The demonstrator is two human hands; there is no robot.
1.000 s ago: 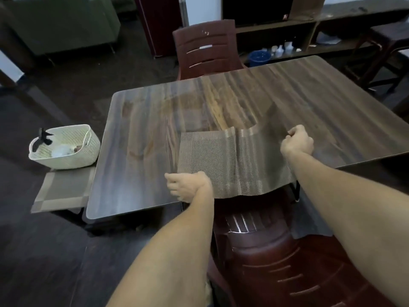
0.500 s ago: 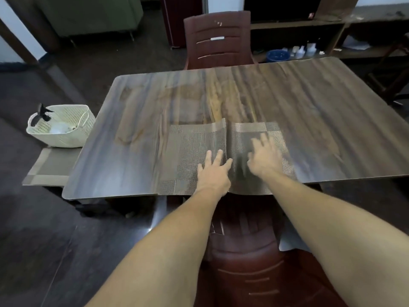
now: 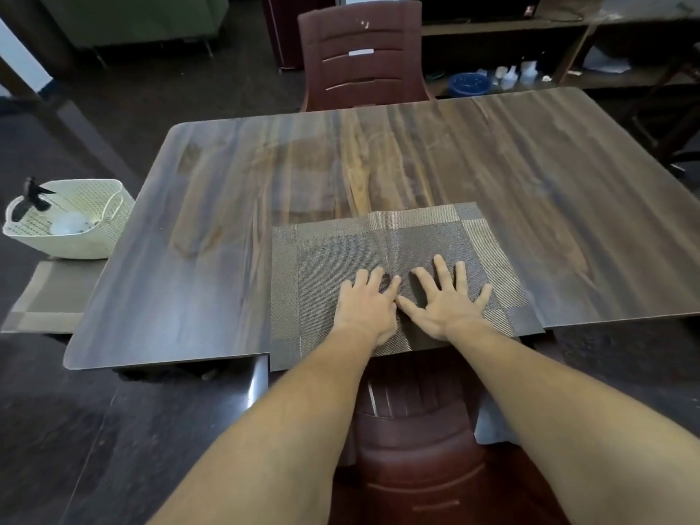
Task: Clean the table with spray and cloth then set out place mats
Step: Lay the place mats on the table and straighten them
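Your left grip [image 3: 365,306] and right grip [image 3: 449,303] lie flat, fingers spread, pressing one mat [image 3: 325,267] at the near edge of the counter [image 3: 227,229]. A second mat [image 3: 49,297] sits off to the left, under one basket [image 3: 75,229].

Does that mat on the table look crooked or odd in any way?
Yes. The place mat has a raised crease down its middle, between the left hand and right hand pressing it flat, and its near edge hangs over the table front edge.
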